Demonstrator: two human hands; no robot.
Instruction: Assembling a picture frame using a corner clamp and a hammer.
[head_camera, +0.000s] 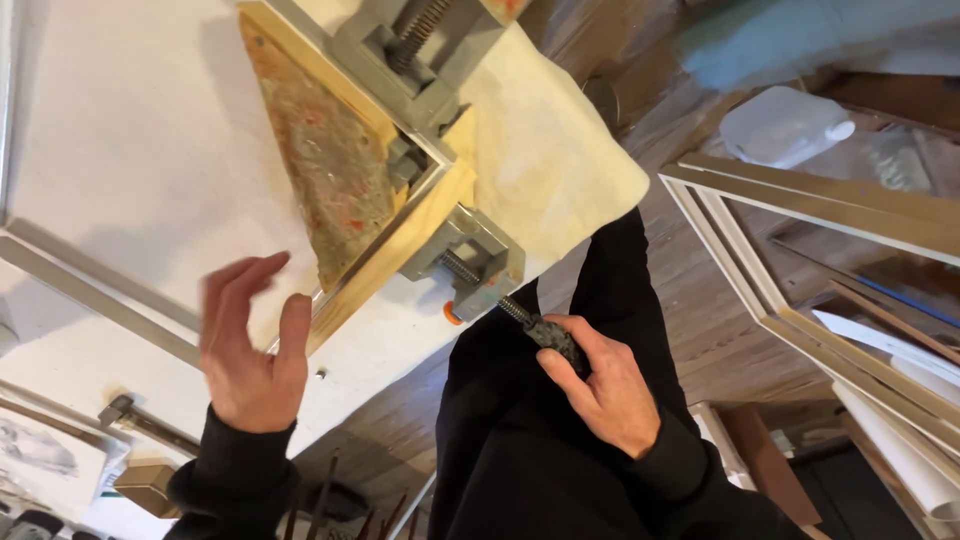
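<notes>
On white worktop (120, 150), left to right: left hand (250, 350), fingers spread and holding nothing, thumb just beside the wooden frame corner (390, 240). Frame corner: held in a grey corner clamp (440, 100), mottled panel (335, 160) inside. Clamp screw handle (550, 335), dark and knurled: right hand (605, 385) closed around it, off the table's edge. Stacked pale frames (820, 210) at far right.

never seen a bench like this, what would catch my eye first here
The grey corner clamp gripping a wooden frame corner at top centre of the white table. The right hand grips the clamp's dark screw handle at the table edge, while the left hand hovers open beside the frame.
</notes>
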